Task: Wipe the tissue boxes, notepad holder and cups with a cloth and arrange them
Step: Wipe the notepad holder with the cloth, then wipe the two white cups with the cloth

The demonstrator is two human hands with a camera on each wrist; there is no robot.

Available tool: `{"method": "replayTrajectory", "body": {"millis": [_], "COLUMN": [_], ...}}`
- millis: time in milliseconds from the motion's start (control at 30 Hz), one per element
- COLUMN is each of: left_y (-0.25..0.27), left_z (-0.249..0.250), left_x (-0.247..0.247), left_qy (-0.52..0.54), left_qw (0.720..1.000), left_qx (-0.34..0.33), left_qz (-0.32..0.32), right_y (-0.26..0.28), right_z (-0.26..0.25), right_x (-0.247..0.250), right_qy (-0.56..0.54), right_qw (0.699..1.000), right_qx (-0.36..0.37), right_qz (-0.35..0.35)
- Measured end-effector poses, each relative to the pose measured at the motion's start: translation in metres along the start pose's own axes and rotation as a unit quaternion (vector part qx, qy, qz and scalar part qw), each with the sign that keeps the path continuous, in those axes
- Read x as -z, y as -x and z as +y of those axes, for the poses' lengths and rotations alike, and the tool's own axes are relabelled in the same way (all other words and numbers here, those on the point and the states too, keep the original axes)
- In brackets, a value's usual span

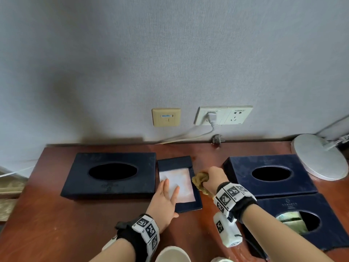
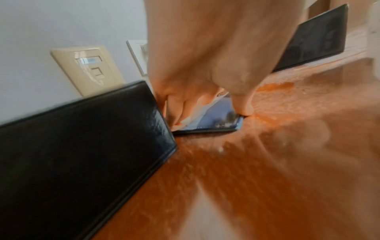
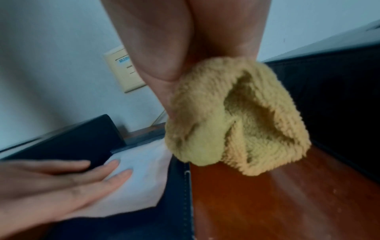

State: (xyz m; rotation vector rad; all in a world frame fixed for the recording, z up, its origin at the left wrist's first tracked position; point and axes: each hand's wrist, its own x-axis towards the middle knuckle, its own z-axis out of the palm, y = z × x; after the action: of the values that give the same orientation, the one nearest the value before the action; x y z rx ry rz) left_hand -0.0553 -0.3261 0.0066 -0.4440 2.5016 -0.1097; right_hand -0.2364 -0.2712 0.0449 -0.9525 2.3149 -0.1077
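A dark blue notepad holder with white paper lies flat between two dark tissue boxes. My left hand presses flat on the paper with straight fingers, the thumb at the holder's near corner. My right hand grips a bunched yellow cloth against the holder's right edge. A third tissue box with tissues showing sits at the near right. White cups stand at the bottom edge.
A round silver lamp base stands at the back right. Wall sockets with a plugged white cable sit above the red-brown table. A loose black plug lies by the wall.
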Motion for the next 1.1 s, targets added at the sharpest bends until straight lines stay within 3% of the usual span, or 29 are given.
{"method": "replayTrajectory", "body": {"millis": [133, 267, 367, 533, 700, 767, 867, 967, 1100], "left_y": [-0.005, -0.006, -0.005, 0.024, 0.072, 0.097, 0.131, 0.145, 0.139], "left_z": [-0.003, -0.003, -0.006, -0.018, -0.024, -0.020, -0.003, 0.022, 0.054], "left_x": [0.005, 0.006, 0.015, 0.034, 0.010, -0.008, -0.032, -0.050, -0.059], "left_qy": [0.003, 0.027, 0.081, 0.208, 0.385, 0.413, 0.455, 0.551, 0.662], "left_qw": [1.000, 0.999, 0.996, 0.978, 0.919, 0.908, 0.890, 0.833, 0.742], "left_qx": [-0.001, 0.009, 0.019, -0.032, 0.004, -0.010, -0.030, -0.042, 0.002], "left_qz": [-0.012, -0.022, -0.031, 0.012, 0.083, 0.067, -0.006, -0.017, 0.109], "right_y": [0.002, 0.014, 0.023, 0.046, 0.085, 0.101, 0.116, 0.131, 0.144], "right_z": [0.012, 0.017, 0.016, 0.012, 0.012, 0.014, 0.017, 0.016, 0.013], "right_x": [-0.013, -0.030, -0.017, 0.018, 0.031, 0.022, 0.002, -0.015, -0.039], "right_qy": [0.091, 0.147, 0.091, 0.039, -0.031, -0.050, -0.033, -0.037, -0.050], "right_qw": [0.995, 0.989, 0.996, 0.998, 0.995, 0.993, 0.991, 0.989, 0.987], "right_qx": [0.015, 0.011, 0.013, 0.022, 0.077, 0.095, 0.126, 0.142, 0.151], "right_qz": [-0.047, -0.023, 0.002, 0.046, 0.059, 0.047, 0.029, 0.007, -0.037]}}
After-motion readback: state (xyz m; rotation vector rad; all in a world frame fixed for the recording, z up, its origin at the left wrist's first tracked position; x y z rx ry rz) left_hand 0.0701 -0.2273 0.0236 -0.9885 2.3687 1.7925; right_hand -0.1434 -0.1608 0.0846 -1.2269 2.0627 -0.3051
